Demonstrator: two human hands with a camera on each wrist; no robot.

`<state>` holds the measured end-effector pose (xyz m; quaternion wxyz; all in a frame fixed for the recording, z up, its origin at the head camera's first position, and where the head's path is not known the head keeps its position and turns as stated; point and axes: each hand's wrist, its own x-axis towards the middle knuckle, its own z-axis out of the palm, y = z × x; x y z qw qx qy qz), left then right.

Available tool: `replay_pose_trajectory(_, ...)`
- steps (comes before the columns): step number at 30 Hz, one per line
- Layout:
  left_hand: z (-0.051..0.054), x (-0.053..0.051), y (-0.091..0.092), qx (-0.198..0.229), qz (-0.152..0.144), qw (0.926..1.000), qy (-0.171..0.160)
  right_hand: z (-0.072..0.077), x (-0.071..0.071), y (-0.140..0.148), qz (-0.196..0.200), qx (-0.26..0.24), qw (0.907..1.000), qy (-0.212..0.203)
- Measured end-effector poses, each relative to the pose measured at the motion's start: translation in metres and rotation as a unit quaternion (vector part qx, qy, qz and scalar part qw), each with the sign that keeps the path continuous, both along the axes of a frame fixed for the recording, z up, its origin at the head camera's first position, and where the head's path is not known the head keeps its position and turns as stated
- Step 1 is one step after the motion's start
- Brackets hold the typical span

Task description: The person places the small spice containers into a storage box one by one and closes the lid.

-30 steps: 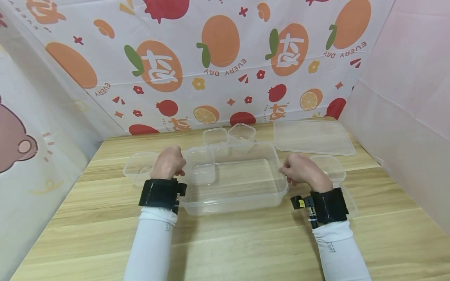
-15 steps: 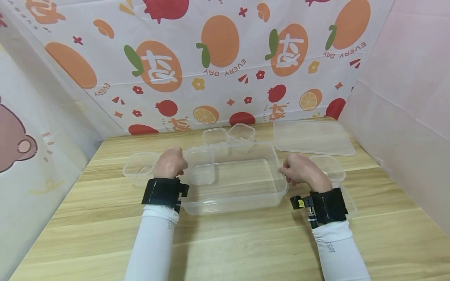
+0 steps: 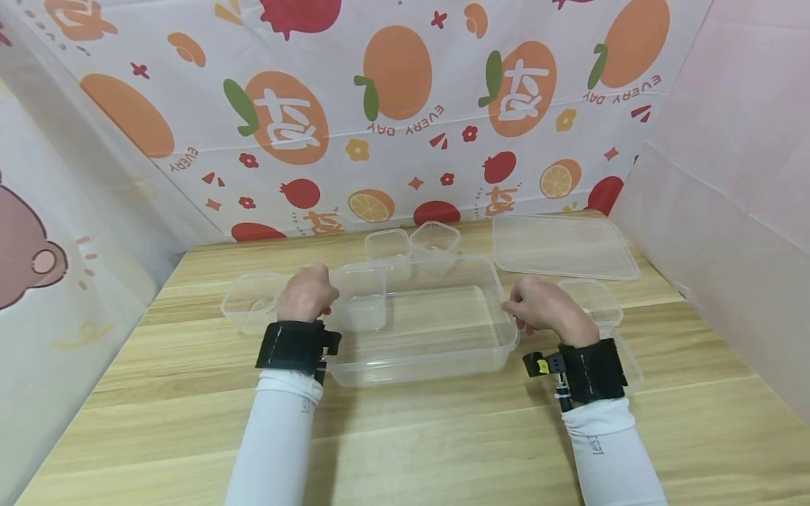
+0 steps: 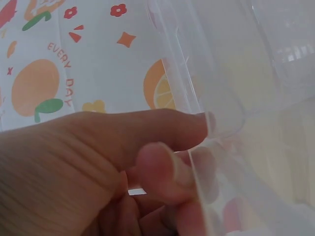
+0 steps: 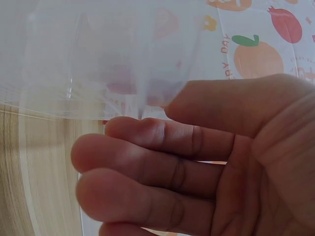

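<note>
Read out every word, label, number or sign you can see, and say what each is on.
"EVERY DAY": fruit-print backdrop, repeated.
White characters on that backdrop: upside-down, I can't make them out.
Left sleeve and right sleeve: small print, too small to read surely.
Yellow sticker at the right wrist: too small.
Large container: none legible.

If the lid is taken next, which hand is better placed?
Probably the right hand: it is at the right end of the big box, nearer the lid; the left hand is opposite.
</note>
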<state>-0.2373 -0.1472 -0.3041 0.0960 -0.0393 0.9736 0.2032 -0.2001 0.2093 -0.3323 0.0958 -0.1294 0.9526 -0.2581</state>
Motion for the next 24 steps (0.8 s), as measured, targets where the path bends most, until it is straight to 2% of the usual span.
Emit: replay_pose_trajectory(24,-0.001,-0.0025,-0.0008,-0.006,-0.001,1.0,-0.004,0.0005,-0.0003,-0.0003,-0.001,0.001,1.0,-0.002)
